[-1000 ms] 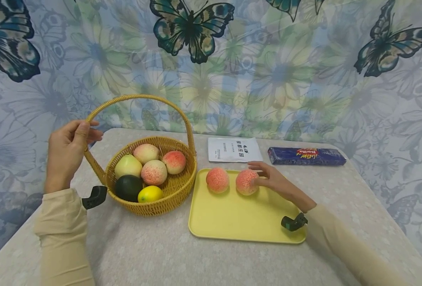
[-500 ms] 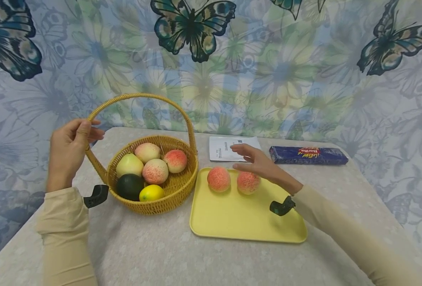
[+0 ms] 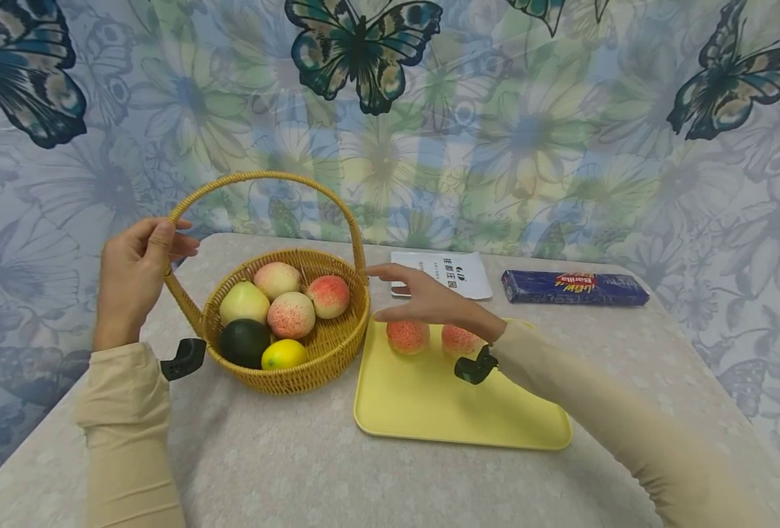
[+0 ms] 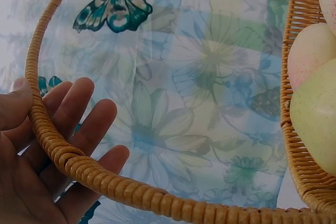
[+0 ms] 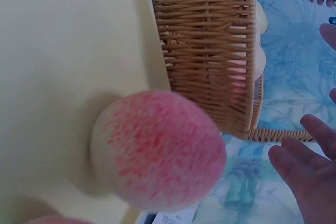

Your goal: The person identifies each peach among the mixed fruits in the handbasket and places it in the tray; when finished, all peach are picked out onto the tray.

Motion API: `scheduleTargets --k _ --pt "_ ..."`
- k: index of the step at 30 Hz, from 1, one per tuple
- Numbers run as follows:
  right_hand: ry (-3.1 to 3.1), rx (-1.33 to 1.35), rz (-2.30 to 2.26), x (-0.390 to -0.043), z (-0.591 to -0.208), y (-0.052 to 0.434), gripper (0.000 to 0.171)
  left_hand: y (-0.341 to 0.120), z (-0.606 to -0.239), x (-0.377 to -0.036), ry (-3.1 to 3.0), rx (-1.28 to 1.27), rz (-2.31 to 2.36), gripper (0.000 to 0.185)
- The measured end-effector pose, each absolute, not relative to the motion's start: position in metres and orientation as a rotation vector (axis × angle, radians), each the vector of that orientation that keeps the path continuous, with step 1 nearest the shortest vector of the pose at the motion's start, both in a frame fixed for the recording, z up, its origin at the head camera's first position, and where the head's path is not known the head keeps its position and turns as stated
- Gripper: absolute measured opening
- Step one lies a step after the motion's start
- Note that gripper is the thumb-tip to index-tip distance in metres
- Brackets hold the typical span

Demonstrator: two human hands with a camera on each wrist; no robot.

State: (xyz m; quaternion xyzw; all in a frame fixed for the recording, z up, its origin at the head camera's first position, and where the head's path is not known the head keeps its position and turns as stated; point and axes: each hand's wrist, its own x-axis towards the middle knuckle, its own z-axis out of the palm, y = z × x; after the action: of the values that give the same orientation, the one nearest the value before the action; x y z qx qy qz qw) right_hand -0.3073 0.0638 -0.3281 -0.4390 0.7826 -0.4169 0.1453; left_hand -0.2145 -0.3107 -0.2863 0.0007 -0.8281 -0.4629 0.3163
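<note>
My left hand (image 3: 132, 275) holds the left side of the arched handle of a wicker basket (image 3: 337, 363), with the thumb on one side and the fingers behind. Inside the basket lie several peaches (image 3: 290, 315), a green pear (image 3: 244, 302), a dark green avocado-like fruit (image 3: 244, 343) and a lemon (image 3: 285, 355). My right hand (image 3: 423, 293) is empty, its fingers extended, over the far left of the yellow tray (image 3: 462, 411) and close to the basket's right rim. Beneath that hand and wrist, two pink peaches (image 3: 408, 339) sit on the tray, partly hidden; one looms large in the right wrist view.
A white printed packet (image 3: 475, 275) lies behind the tray, partly covered by the right hand. To its right is a dark blue Barilla box (image 3: 574, 288). A butterfly-patterned cloth (image 3: 528, 147) hangs behind the table (image 3: 284, 469).
My right hand has left the right-hand peach on the tray and moved left, empty, toward the basket. Both tray peaches have stayed in place. My left hand remains on the basket handle.
</note>
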Motion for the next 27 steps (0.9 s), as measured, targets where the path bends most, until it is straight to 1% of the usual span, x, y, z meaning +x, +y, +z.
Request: scheduleTargets --k 8,20,27 --pt "2.26 -1.36 -1.112 -0.31 -0.327 0.033 0.074 -0.311 -0.287 -0.215 -2.175 -0.007 -1.215 0.041" --pt "2.271 -1.432 -1.013 -0.315 -0.33 -0.003 0.073 -0.312 -0.287 -0.216 -2.182 -0.023 -1.22 0.041" --pt "2.326 -1.477 -0.832 -0.315 -0.33 -0.03 0.078 -0.311 -0.287 -0.215 -2.183 -0.013 -1.208 0.041"
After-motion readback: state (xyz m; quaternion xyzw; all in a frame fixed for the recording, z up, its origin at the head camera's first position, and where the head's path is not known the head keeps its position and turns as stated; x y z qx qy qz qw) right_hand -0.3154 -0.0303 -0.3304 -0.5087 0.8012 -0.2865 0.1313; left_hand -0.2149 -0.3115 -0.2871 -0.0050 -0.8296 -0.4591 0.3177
